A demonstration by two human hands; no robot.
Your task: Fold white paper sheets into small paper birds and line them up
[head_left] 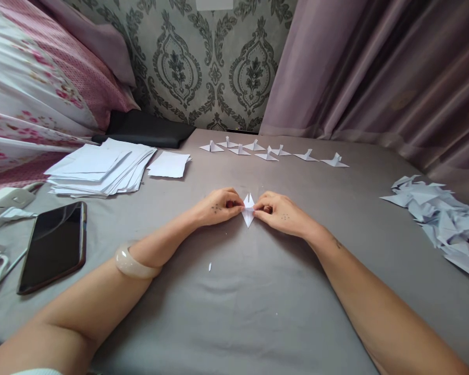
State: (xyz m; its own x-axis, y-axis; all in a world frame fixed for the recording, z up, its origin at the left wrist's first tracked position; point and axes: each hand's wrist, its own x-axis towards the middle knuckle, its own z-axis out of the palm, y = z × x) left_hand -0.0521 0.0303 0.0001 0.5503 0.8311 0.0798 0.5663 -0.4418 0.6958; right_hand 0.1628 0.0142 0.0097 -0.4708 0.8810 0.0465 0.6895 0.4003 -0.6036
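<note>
Between my two hands, near the middle of the grey-covered table (242, 291), is a small white folded paper (249, 214). It is diamond-shaped, with a split at its far tip and one point toward me. My left hand (222, 205) pinches its left edge between thumb and fingers. On the opposite edge, my right hand (283, 211) pinches it in the same way. The fingertips cover parts of both sides. Beyond my hands, several folded paper cranes (267, 155) stand in loose rows.
At the left lie a stack of white paper sheets (97, 169) and a smaller stack of paper squares (169, 164). Nearer are a phone (53, 245) and a white power strip (3, 208). A heap of folded white paper (449, 219) lies at right. A paper scrap (210, 267) lies near me.
</note>
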